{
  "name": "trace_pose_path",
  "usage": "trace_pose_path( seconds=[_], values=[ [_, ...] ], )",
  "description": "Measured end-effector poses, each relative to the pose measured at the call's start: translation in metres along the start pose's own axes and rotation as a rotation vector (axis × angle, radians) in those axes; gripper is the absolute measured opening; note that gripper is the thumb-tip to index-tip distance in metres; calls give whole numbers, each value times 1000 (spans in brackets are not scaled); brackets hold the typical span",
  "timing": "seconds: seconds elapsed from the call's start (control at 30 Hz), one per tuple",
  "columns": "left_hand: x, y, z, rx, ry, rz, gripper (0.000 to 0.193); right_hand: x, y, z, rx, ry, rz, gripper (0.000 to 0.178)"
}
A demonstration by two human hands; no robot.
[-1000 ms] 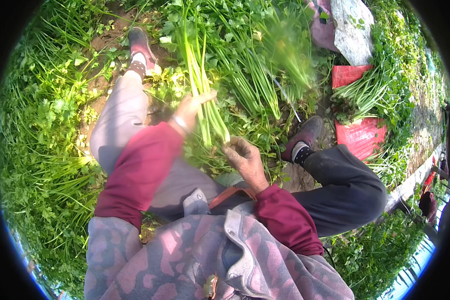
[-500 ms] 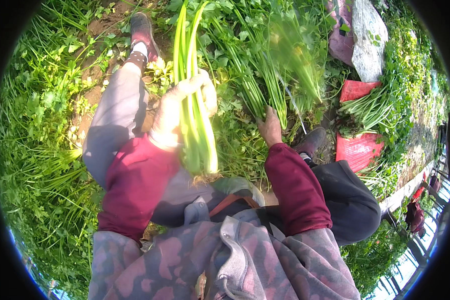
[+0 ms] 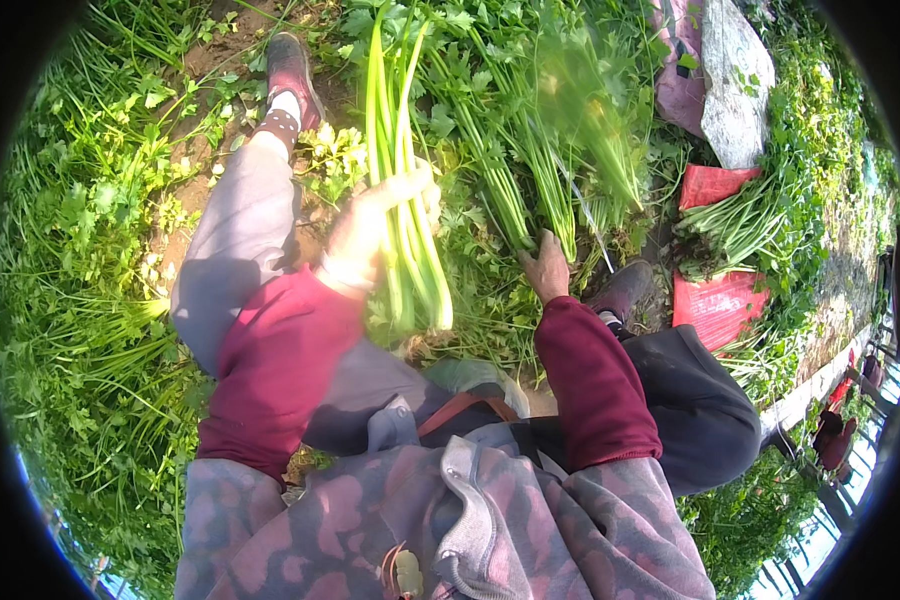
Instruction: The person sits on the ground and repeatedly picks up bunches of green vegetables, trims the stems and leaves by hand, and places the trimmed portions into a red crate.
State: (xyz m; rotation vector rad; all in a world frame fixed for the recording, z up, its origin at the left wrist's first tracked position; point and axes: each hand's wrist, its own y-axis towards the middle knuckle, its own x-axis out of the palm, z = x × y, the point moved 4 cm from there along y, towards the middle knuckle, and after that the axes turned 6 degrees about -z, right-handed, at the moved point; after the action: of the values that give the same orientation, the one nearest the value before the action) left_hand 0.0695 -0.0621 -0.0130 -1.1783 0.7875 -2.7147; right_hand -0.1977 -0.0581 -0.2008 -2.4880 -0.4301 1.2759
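In the head view, your left hand (image 3: 365, 228), a little left of the middle of the frame, is closed around a small bunch of green stalks (image 3: 417, 265), with the thumb laid across them. The bunch stands almost upright in the picture: its tops reach toward the upper edge, and its thick lower ends hang near your grey trouser leg (image 3: 365, 385). The stalks spread apart above the hand, so an outer one could slip out if the grip becomes loose. If the grip becomes too hard, the crisp stems could crack under the thumb.

Your right hand (image 3: 547, 268), right of the middle, is at the lower ends of the lying stalks (image 3: 500, 200). Its fingertips are partly covered, so I cannot tell whether they hold a stalk or only touch. A quick pull from there could drag neighbouring stalks along, because their tops overlap in the upper middle. The thin pale strip (image 3: 595, 235) lies just beside and could also be caught. Your right shoe (image 3: 622, 285) is near this hand; a careless step could bruise the stalk ends.
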Motion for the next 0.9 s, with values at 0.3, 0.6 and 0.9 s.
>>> trace_pose_path(
  seconds=[0.3,0.6,0.9],
  values=[
    [-4,6,-4,1,35,71,25,-62,-24,-73,-340,238,-191,30],
    [-25,-5,-33,-89,115,92,21,-72,-70,-87,-178,577,-246,33],
    [-38,12,-76,-359,102,-7,34,-59,-124,-144,-366,348,-404,44]
  ],
)
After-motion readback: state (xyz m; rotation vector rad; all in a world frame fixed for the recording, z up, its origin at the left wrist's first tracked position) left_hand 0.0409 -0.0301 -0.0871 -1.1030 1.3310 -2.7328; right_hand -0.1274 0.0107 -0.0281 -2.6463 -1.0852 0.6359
